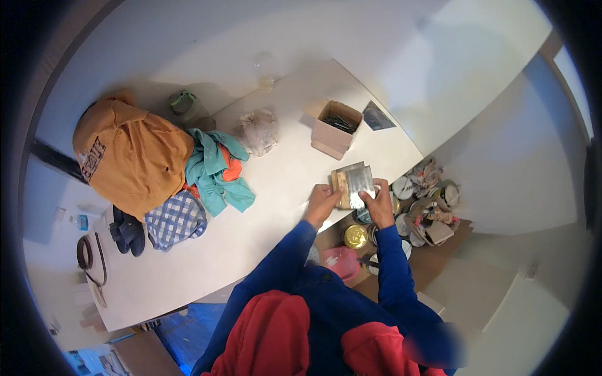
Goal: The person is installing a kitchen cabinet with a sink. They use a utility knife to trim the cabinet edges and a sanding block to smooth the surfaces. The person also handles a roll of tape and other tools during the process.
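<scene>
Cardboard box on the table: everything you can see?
The box is plain brown, apparently cardboard, upright and open-topped on the white table. Dark, thin pieces lie jumbled inside, too small to identify. A dark flat plate lies just right of it. The left hand and right hand don't touch it.

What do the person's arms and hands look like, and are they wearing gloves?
No gloves: the left hand and right hand are both bare. The left sleeve and right sleeve are long and deep blue, reaching down toward the wrists. I can't make out any markings on them.
</scene>
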`<state>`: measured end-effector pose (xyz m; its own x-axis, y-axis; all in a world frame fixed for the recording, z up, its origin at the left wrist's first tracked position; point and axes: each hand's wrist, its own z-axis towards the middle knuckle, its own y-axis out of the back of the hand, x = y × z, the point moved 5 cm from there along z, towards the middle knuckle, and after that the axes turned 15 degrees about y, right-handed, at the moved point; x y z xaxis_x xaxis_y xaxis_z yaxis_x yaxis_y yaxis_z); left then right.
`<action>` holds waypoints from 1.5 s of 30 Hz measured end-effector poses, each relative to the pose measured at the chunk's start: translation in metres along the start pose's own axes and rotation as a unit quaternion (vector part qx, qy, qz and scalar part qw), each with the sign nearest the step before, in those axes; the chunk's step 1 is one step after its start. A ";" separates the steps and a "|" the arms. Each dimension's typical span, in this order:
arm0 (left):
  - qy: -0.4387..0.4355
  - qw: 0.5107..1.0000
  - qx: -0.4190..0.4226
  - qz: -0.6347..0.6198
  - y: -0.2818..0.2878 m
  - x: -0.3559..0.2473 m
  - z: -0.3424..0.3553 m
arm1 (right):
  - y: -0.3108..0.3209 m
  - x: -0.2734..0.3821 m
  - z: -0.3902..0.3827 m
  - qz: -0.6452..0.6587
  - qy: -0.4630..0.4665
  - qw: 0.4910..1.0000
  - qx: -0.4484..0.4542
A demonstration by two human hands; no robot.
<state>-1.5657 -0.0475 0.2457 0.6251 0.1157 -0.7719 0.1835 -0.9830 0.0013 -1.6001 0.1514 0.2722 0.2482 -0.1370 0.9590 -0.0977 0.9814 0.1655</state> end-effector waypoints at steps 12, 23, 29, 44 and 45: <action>-0.169 0.949 0.025 -0.266 0.103 -0.002 -0.116 | -0.056 0.072 0.110 -0.298 0.327 0.891 0.100; -0.123 0.924 -0.193 -0.307 0.217 0.095 -0.245 | -0.018 0.031 0.181 -0.468 0.255 0.844 0.061; -0.091 0.897 -0.237 -0.362 0.233 0.154 -0.281 | 0.038 -0.011 0.211 -0.520 0.239 0.813 0.104; 0.099 0.963 -0.115 -0.222 0.217 0.139 -0.239 | 0.007 0.163 -0.062 -0.197 0.112 0.960 0.165; 0.097 0.963 -0.121 -0.221 0.222 0.136 -0.239 | -0.027 0.161 -0.088 -0.140 0.083 0.973 0.162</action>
<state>-1.2586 -0.2156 0.2928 0.5711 0.5632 -0.5973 0.6210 -0.7722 -0.1344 -1.4728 0.1143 0.4023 0.4584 -0.3431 0.8198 -0.2957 0.8110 0.5048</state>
